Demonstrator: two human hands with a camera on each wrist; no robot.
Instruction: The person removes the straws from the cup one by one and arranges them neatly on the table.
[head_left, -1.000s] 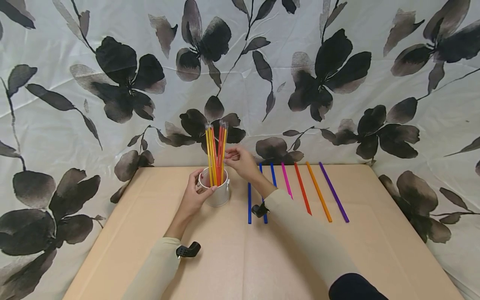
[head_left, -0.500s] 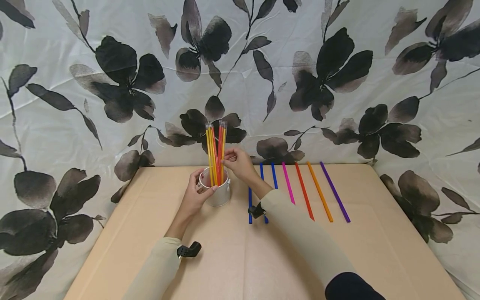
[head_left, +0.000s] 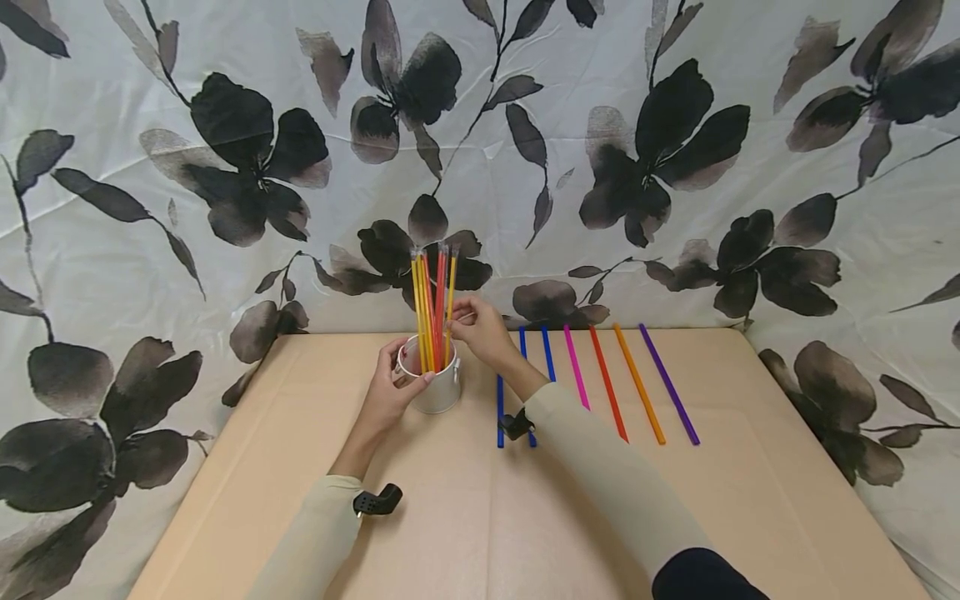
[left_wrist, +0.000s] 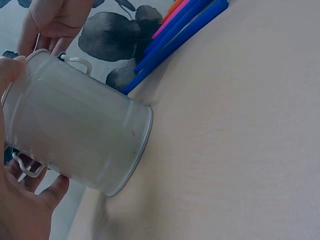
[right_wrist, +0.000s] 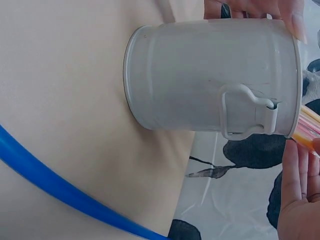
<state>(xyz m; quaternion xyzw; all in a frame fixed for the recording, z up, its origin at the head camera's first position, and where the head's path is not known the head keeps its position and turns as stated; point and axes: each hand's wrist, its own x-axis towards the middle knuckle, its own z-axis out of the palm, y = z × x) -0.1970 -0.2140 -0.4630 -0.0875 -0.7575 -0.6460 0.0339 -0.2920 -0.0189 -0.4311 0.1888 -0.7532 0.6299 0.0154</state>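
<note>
A small white metal pail with side handles stands upright on the table, holding a bundle of thin yellow and red sticks that look like drinking straws with clear wrapping at the tips. My left hand grips the pail's left side, its thumb at the rim. My right hand is beside the bundle above the rim, pinching the rightmost yellow straw, which stands slightly apart from the red ones. In the right wrist view the pail hides the straws' lower ends.
Right of the pail lies a row of coloured sticks: several blue, then pink, red, orange and purple. My right forearm passes over some of them. A floral cloth hangs behind the table.
My right hand has moved slightly left to the bundle. The rightmost yellow straw has shifted right, opening a gap from the red straws. The left hand and pail have stayed put.
</note>
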